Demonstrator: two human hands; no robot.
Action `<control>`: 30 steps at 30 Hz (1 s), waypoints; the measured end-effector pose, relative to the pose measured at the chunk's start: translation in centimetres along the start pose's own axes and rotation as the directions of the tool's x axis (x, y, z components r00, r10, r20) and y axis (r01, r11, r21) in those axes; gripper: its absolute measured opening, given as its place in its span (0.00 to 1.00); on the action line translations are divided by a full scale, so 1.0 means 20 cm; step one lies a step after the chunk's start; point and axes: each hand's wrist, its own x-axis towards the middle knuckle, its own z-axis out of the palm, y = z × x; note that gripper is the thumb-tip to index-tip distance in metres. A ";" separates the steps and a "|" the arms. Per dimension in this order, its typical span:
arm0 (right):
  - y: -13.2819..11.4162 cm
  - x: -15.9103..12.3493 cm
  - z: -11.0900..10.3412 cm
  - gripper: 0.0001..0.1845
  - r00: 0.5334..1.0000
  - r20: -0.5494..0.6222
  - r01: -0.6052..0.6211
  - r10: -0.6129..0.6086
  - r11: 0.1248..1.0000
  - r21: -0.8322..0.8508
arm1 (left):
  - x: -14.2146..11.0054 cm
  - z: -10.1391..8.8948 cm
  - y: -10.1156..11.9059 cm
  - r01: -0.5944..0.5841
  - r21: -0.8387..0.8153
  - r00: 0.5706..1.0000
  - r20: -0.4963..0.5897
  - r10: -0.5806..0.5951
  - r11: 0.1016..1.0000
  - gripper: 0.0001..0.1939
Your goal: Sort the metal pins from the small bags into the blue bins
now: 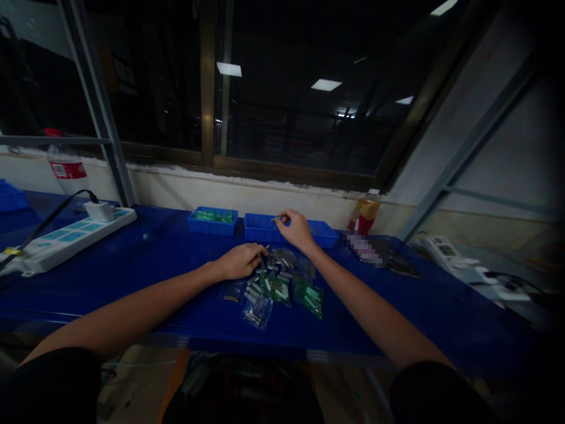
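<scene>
My right hand (295, 229) is raised over the front of a blue plastic bin (320, 235). Its thumb and fingertips pinch a small brass-coloured piece (276, 219), too small to name exactly. Lower and to the left, my left hand (241, 261) rests by the pile with its fingers curled together; a tiny bit of something shows at the fingertips, but I cannot make it out. The pile beside it holds loose silvery metal cylinders (253, 288), clear plastic bags (257, 312) of small parts and green bags (309, 297) with similar pieces inside.
Another blue bin (212, 227) with green plastic in it stands further left. A white power strip (82, 238) and a bottle (66, 168) with a red label are at the left. A red and yellow packet (365, 217) stands at the back right, near another white power strip (477, 271).
</scene>
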 end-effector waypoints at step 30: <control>0.06 0.32 0.25 0.27 0.756 0.429 -0.312 0.494 0.848 -0.428 | -0.01 -0.02 0.00 -0.079 0.069 0.992 0.100 0.072 0.995 0.07</control>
